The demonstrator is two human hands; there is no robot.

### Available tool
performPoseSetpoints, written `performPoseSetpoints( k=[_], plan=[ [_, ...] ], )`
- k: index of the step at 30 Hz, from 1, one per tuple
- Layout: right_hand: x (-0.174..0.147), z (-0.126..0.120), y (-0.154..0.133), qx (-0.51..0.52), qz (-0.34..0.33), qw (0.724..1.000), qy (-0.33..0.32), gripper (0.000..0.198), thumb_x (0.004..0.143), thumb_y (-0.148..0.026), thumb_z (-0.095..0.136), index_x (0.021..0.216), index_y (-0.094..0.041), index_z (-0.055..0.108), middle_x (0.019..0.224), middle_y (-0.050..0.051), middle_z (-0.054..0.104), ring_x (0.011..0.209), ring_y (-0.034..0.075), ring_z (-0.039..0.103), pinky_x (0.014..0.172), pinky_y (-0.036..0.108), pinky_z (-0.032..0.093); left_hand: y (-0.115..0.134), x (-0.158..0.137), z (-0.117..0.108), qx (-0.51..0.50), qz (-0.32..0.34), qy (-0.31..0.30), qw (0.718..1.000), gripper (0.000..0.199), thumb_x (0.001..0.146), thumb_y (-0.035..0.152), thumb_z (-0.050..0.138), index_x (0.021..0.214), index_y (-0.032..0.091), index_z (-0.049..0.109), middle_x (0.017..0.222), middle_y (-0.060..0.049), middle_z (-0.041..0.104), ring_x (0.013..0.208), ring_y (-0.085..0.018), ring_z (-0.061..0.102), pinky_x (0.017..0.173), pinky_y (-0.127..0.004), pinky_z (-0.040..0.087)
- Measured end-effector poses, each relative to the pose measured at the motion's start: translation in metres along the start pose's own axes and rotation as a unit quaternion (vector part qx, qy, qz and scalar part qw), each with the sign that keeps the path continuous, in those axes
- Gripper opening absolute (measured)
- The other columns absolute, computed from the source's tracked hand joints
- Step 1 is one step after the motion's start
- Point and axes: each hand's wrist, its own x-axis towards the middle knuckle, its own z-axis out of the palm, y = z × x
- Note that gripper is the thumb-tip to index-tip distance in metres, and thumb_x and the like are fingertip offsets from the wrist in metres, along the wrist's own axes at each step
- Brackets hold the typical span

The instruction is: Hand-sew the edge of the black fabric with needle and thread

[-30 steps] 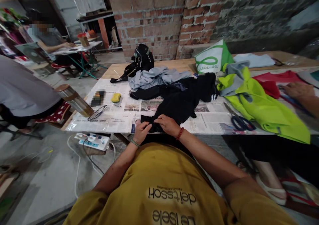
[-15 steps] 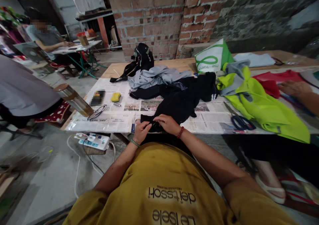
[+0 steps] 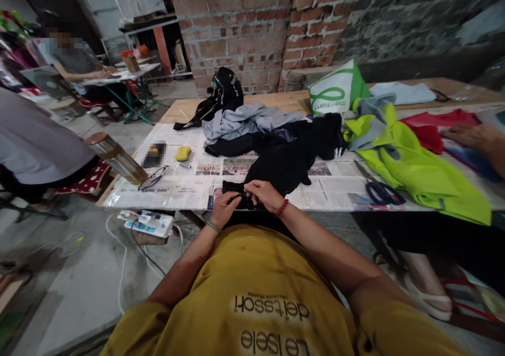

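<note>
A black garment (image 3: pixel 276 159) with white stripes at one cuff lies bunched across the table, its near end at the front edge. My left hand (image 3: pixel 224 209) pinches the edge of that near end between thumb and fingers. Close to its right, my right hand (image 3: pixel 263 194) has thumb and forefinger pressed together just above the cloth; whatever is between them is too small to make out. Behind the black garment is a crumpled grey garment (image 3: pixel 252 120). Large dark-handled scissors (image 3: pixel 382 192) rest to the right.
Newspaper under clear plastic covers the table (image 3: pixel 181 187). At left stand a steel flask (image 3: pixel 116 159), glasses (image 3: pixel 153 177) and a yellow sponge-like piece (image 3: pixel 183 153). A neon-yellow garment (image 3: pixel 410 161) hangs over the front edge, near another person's hand (image 3: pixel 469 138). A power strip (image 3: pixel 150 223) sits below.
My right hand has lifted slightly and its fingers have shifted a little apart from the left. At right, the other person's hand has moved slightly over the red cloth.
</note>
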Motion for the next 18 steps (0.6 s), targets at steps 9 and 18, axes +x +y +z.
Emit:
performPoseSetpoints(
  k=[9, 18],
  plan=[
    [0.007, 0.004, 0.011, -0.006, -0.007, 0.998, 0.068, 0.025, 0.072, -0.038, 0.060, 0.060, -0.017, 0.052, 0.046, -0.007, 0.047, 0.031, 0.002, 0.036, 0.029, 0.014, 0.024, -0.001, 0.001, 0.001, 0.006, -0.021, 0.014, 1.000, 0.018, 0.079, 0.030, 0.058, 0.085, 0.017, 0.068, 0.073, -0.001, 0.067, 0.064, -0.011, 0.056, 0.060, -0.022, 0.045],
    [0.005, 0.008, 0.014, -0.066, 0.005, 0.997, 0.045, 0.023, 0.072, -0.035, 0.055, 0.058, -0.017, 0.050, 0.043, -0.009, 0.038, 0.035, 0.003, 0.030, 0.033, 0.015, 0.021, -0.003, -0.002, 0.002, 0.007, -0.019, -0.008, 1.000, 0.016, 0.080, 0.028, 0.057, 0.086, 0.018, 0.067, 0.077, -0.001, 0.067, 0.068, -0.012, 0.057, 0.063, -0.023, 0.045]
  ],
)
